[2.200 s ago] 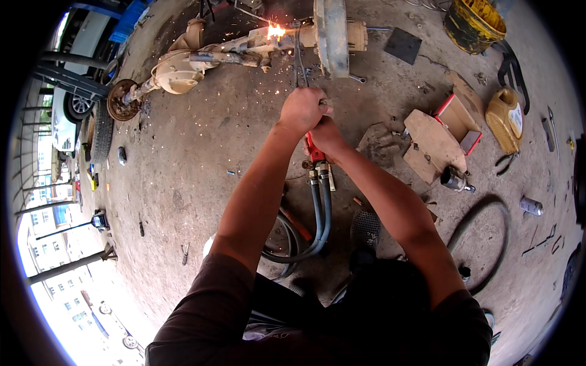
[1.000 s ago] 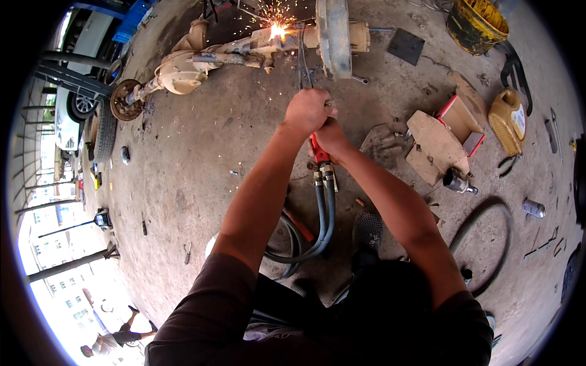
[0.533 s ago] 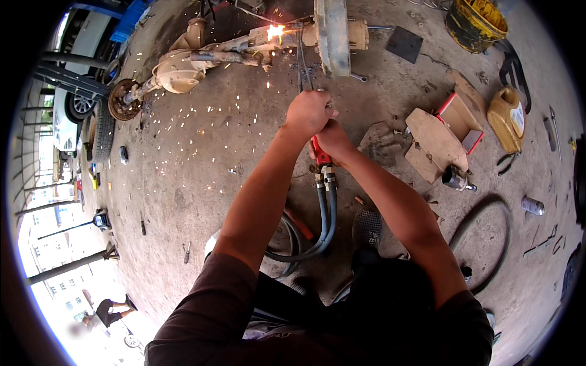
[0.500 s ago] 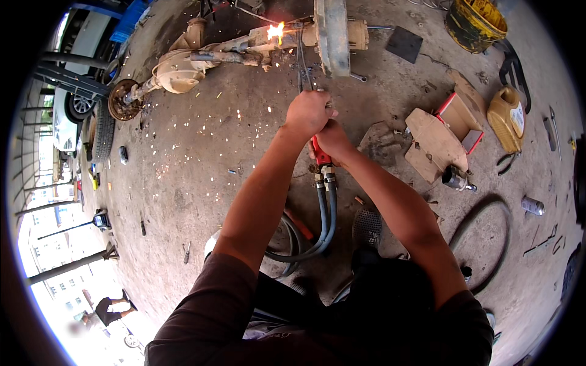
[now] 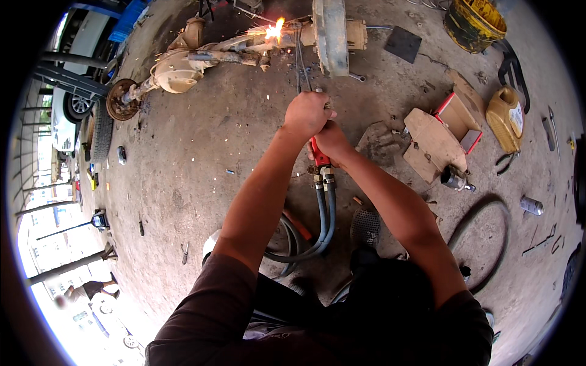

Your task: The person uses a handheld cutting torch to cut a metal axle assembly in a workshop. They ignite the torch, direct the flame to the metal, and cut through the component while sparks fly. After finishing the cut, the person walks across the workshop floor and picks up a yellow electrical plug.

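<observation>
I grip a cutting torch (image 5: 320,157) with both fists, one in front of the other. My left hand (image 5: 306,114) is closed round its front part, and my right hand (image 5: 332,141) wraps the red handle just behind. Two thin metal tubes run forward from my left hand to a rusty vehicle axle (image 5: 178,72) on the floor. A bright flame (image 5: 276,29) burns on the axle's tube beside a large brake drum (image 5: 331,39), throwing sparks. Two grey-blue hoses (image 5: 326,210) leave the torch's brass fittings and loop back between my legs.
At right lie an opened cardboard box (image 5: 459,125), a gold oil jug (image 5: 505,116), pliers (image 5: 505,163), a spray can (image 5: 531,205) and a curved black hose (image 5: 503,244). A yellow-black bucket (image 5: 475,24) stands far right. A person (image 5: 91,289) is outside at lower left.
Sparks that were scattered widely over the floor are far fewer; they now fly leftward along the axle. My hands and the torch hold nearly still. The person outside has shifted.
</observation>
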Motion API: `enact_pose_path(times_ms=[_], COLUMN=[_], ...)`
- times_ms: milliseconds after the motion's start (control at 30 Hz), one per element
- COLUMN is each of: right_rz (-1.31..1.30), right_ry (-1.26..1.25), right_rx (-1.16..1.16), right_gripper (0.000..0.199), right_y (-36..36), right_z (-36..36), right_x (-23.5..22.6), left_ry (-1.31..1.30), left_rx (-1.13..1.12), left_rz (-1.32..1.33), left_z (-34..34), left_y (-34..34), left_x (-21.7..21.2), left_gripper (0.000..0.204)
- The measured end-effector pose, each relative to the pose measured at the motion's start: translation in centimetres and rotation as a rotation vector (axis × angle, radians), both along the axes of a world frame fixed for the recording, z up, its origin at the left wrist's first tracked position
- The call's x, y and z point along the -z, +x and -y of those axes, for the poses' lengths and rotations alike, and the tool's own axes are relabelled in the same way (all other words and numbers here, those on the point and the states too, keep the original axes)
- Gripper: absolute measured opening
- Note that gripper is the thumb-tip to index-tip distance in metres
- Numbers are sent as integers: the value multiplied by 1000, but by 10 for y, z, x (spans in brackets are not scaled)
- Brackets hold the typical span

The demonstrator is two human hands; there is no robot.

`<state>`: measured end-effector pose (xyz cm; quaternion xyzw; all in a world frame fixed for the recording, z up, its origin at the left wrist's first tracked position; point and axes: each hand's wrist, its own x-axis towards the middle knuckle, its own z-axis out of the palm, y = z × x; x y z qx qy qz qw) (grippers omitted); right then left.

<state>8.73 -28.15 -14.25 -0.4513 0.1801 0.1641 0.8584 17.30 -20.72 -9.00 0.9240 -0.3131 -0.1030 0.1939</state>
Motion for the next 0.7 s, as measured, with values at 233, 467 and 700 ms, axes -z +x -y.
enact_pose_path(times_ms=[233,467,700], right_rz=[-9,-24,-19], right_ry=[2,-5,-7], right_rx=[-22,-22,-44], right_gripper=[15,16,17], right_y=[-3,-5,-8], right_z=[1,2,4], right_x=[-5,-9,-12], left_ry=[4,52,68], left_rx=[16,-12,-37], left_rz=[11,-6,-40], left_z=[-2,-1,1], left_y=[-1,-4,-5], left_x=[2,1,0], left_gripper=[31,31,31])
